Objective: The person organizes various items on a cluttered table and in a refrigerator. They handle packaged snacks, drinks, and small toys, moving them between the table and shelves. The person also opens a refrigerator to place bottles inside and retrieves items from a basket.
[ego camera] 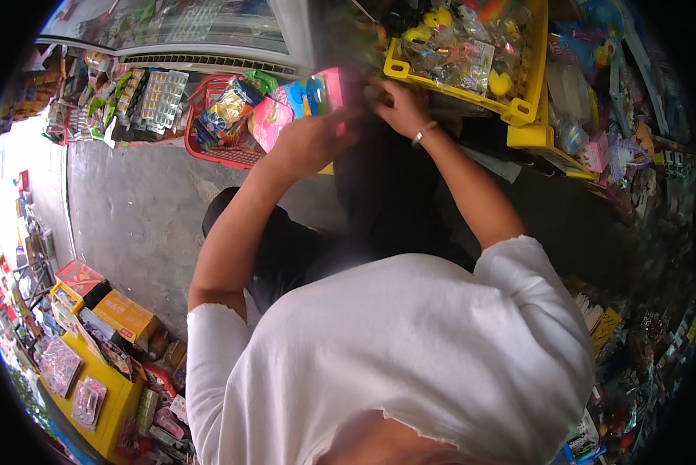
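My left hand [310, 145] lies over the lower part of a pink-and-blue package [313, 94], its fingers bent around the edge. A pink strip shows past the fingertips, which are blurred. The package leans above the right end of a red plastic basket [223, 158]. In that basket lie a blue-and-gold snack bag [227, 110] and a pink packet [270, 121]. My right hand [403, 110], with a band on its wrist, is just below the corner of a yellow plastic crate [399, 68]. Its fingers are bent near the package's right side; blur hides whether they grip anything.
Small bagged toys and yellow ducks [438, 18] fill the crate. Blister-type packs [164, 97] stand left of the basket, under a glass-fronted case [191, 23]. Cartons [124, 314] and a yellow box [106, 401] line the lower left. Packed goods [644, 157] crowd the right side.
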`<state>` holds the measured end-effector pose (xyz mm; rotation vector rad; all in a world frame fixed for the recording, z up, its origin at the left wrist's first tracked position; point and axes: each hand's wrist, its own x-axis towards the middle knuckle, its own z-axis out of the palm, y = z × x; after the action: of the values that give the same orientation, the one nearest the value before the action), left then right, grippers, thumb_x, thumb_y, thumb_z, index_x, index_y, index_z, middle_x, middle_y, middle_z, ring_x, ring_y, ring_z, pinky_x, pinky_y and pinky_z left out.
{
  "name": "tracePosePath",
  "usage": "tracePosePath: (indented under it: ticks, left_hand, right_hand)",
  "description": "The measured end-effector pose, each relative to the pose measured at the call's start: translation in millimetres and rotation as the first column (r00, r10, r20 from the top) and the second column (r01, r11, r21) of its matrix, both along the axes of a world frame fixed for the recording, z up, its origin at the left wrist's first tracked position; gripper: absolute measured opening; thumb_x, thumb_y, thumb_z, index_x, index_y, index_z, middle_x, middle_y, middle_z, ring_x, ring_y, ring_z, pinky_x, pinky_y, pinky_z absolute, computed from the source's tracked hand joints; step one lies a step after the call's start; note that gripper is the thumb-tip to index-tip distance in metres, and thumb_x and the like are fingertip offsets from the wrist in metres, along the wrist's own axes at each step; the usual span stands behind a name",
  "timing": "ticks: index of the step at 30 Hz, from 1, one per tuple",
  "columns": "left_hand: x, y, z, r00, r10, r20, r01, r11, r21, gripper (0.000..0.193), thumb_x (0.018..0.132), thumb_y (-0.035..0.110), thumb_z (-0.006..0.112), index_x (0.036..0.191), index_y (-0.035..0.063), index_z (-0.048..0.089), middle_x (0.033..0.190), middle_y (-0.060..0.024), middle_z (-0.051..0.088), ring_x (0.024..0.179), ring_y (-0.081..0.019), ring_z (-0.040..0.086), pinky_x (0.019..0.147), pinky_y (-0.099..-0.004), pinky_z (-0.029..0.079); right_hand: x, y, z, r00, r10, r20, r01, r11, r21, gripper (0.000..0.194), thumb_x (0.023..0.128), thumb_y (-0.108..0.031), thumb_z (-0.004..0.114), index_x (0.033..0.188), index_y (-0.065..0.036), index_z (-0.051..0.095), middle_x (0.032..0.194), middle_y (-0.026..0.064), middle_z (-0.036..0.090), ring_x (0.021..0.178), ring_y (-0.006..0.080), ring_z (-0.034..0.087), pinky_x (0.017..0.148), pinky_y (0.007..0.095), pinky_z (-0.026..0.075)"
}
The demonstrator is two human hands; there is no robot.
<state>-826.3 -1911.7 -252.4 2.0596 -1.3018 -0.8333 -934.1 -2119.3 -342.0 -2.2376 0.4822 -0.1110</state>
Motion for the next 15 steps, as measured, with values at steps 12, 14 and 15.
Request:
tracePosePath:
  ticks: [12, 14, 15]
  left_hand:
    - [39, 68, 5, 0.878, 0.039, 0.476, -0.234, 0.905, 0.357, 0.02, 0.083, 0.03, 0.054, 0.087, 0.0135, 0.065, 0.079, -0.0137, 0.066, 0.078, -0.0331, 0.065, 0.069, -0.0436, 0.051]
    - [38, 75, 6, 0.904, 0.044, 0.425, -0.235, 0.882, 0.408, 0.021, 0.085, 0.03, 0.056, 0.097, 0.0158, 0.065, 0.087, -0.0112, 0.067, 0.086, -0.0311, 0.064, 0.074, -0.0429, 0.049]
    - [35, 75, 6, 0.904, 0.054, 0.423, -0.243, 0.88, 0.409, 0.021, 0.085, 0.031, 0.056, 0.097, 0.016, 0.065, 0.087, -0.0112, 0.067, 0.086, -0.0312, 0.064, 0.074, -0.043, 0.049]
  right_hand:
    - [39, -5, 32, 0.914, 0.249, -0.321, -0.244, 0.968, 0.057, 0.039, 0.075, -0.025, 0.071, 0.105, -0.005, 0.057, 0.089, 0.0119, 0.064, 0.084, 0.021, 0.062, 0.072, 0.0333, 0.049]
    - [47, 0, 39, 0.879, 0.315, -0.357, -0.314, 0.947, 0.061, 0.039, 0.074, -0.028, 0.071, 0.101, -0.005, 0.057, 0.088, 0.013, 0.064, 0.083, 0.023, 0.063, 0.071, 0.0341, 0.049]
    - [46, 9, 40, 0.869, 0.312, -0.384, -0.327, 0.945, 0.028, 0.04, 0.073, -0.03, 0.071, 0.101, -0.005, 0.057, 0.088, 0.0133, 0.064, 0.083, 0.0239, 0.063, 0.071, 0.0344, 0.049]
